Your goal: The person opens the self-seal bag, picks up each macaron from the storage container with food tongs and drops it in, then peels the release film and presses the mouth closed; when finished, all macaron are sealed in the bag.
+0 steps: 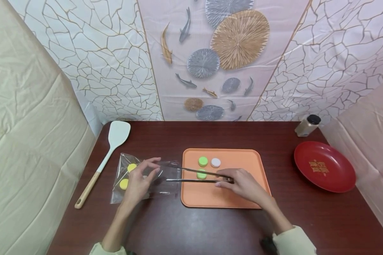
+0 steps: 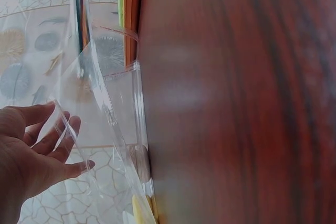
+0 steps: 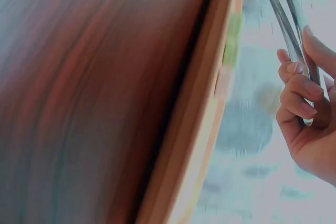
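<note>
My left hand has its fingertips at the lifted film of a clear plastic bag, pinching it. Inside the bag lie yellow macarons, with a pale one partly hidden by the hand. My right hand grips metal tongs, fingers and thumb wrapped round the handle end. The tong arms are spread, nothing between their tips, which point left over the bag's mouth. Below the tongs, an orange tray carries green macarons and a white macaron.
A white spatula with a wooden handle lies at the left. On the right sits a red plate with gold writing, and behind it a black-capped jar. Patterned cloth hangs behind the table.
</note>
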Demonstrator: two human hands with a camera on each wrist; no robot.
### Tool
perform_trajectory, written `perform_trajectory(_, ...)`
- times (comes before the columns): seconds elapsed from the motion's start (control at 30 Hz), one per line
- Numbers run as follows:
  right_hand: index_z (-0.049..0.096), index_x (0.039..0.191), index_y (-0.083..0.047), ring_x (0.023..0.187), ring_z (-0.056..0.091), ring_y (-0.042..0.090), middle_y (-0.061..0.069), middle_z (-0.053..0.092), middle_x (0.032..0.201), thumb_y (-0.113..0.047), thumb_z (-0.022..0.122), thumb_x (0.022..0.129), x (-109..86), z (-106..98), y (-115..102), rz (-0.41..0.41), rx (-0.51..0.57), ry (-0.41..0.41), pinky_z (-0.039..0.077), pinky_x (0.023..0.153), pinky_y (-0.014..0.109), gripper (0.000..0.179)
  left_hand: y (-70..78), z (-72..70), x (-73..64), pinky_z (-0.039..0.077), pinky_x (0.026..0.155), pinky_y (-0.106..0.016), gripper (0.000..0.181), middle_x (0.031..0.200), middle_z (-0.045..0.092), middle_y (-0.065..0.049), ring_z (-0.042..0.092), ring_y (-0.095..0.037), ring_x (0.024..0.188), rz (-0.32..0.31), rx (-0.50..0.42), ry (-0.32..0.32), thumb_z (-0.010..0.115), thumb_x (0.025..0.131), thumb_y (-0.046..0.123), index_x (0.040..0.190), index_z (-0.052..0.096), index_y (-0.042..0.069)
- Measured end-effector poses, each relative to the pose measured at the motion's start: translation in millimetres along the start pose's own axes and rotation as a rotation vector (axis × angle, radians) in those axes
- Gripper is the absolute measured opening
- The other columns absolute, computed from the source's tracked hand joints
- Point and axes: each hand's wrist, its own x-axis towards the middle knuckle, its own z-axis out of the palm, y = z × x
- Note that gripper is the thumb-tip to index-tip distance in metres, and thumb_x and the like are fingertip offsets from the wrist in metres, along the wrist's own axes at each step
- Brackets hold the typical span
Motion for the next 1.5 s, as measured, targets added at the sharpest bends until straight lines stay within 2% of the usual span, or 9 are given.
perform_trajectory(0.13,0.081,0.119,-0.007,0.065,0.046,0.002,-0.012,0.056,0.073,-0.02,0.087,0.096,-18.1,-22,20,0.06,-0.008,0.069,0.039,0.061,0.023,0.026,1.5,-0.2,0.2,0.043,0.089,-0.002,0.011,0.133,0.079,-0.015,0.07,-0.039,0.133,-0.029,0.001,-0.008,0.08,0.095,-0.007,0.103,0.076,-0.001)
perform_trajectory(0.2,0.081,0.118,-0.007,0.066,0.049,0.003,-0.011,0.057,0.074,-0.018,0.088,0.094,-27.5,-33,29,0.086,-0.02,0.104,0.042,0.061,0.023,0.027,1.7,-0.1,0.3,0.04,0.105,-0.005,0.01,0.133,0.078,-0.014,0.07,-0.038,0.134,-0.047,0.005,-0.012,0.08,0.096,-0.006,0.104,0.076,-0.002)
perform_trajectory(0.33,0.08,0.124,-0.003,0.072,0.054,0.004,-0.008,0.066,0.08,-0.018,0.088,0.094,-44.4,-49,45,0.127,-0.045,0.146,0.045,0.064,0.024,0.035,2.0,0.1,0.8,0.052,0.114,-0.033,0.008,0.134,0.078,-0.013,0.069,-0.037,0.135,-0.062,0.017,-0.015,0.079,0.097,-0.005,0.104,0.076,-0.003)
perform_trajectory(0.47,0.079,0.127,-0.003,0.082,0.062,0.007,0.0,0.079,0.097,-0.021,0.088,0.095,-57.9,-58,58,0.17,-0.073,0.165,0.052,0.07,0.026,0.038,2.7,0.0,1.4,0.051,0.115,-0.055,0.008,0.135,0.078,-0.014,0.069,-0.038,0.135,-0.069,0.018,-0.024,0.078,0.097,-0.006,0.104,0.076,-0.003)
perform_trajectory(0.77,0.08,0.125,-0.003,0.085,0.062,0.01,0.005,0.082,0.106,-0.025,0.089,0.094,-70.5,-61,76,0.218,-0.096,0.113,0.054,0.073,0.029,0.039,2.2,0.1,1.0,0.05,0.115,-0.057,0.006,0.135,0.078,-0.014,0.068,-0.038,0.136,-0.068,0.015,-0.022,0.078,0.098,-0.004,0.104,0.075,-0.004)
perform_trajectory(0.87,0.08,0.125,-0.004,0.086,0.064,0.012,0.007,0.082,0.107,-0.028,0.089,0.094,-70.5,-59,80,0.232,-0.106,0.099,0.054,0.072,0.031,0.04,2.6,0.1,0.3,0.051,0.115,-0.052,0.007,0.135,0.078,-0.014,0.069,-0.038,0.136,-0.069,0.023,-0.02,0.078,0.098,-0.003,0.104,0.076,-0.003)
perform_trajectory(1.1,0.082,0.124,-0.008,0.093,0.074,0.024,0.009,0.083,0.109,-0.026,0.089,0.094,-73.5,-52,78,0.239,-0.165,0.142,0.06,0.078,0.049,0.036,2.8,-0.1,-0.3,0.038,0.107,-0.005,0.006,0.135,0.078,-0.013,0.068,-0.038,0.136,-0.064,0.011,-0.021,0.078,0.098,-0.003,0.103,0.076,-0.002)
perform_trajectory(1.33,0.082,0.124,-0.008,0.1,0.078,0.032,0.014,0.083,0.115,-0.027,0.087,0.095,-76.2,-50,72,0.236,-0.18,0.167,0.06,0.079,0.057,0.035,2.3,0.0,-0.4,0.036,0.107,-0.002,0.006,0.135,0.078,-0.013,0.069,-0.038,0.136,-0.054,-0.005,-0.012,0.078,0.098,-0.006,0.102,0.077,-0.002)
perform_trajectory(1.5,0.082,0.126,-0.011,0.099,0.076,0.021,0.008,0.083,0.115,-0.027,0.086,0.096,-73.4,-51,61,0.215,-0.127,0.166,0.061,0.085,0.052,0.034,1.7,-0.1,0.4,0.036,0.108,-0.002,0.006,0.134,0.078,-0.014,0.068,-0.039,0.136,-0.042,-0.009,-0.007,0.077,0.097,-0.006,0.102,0.077,-0.002)
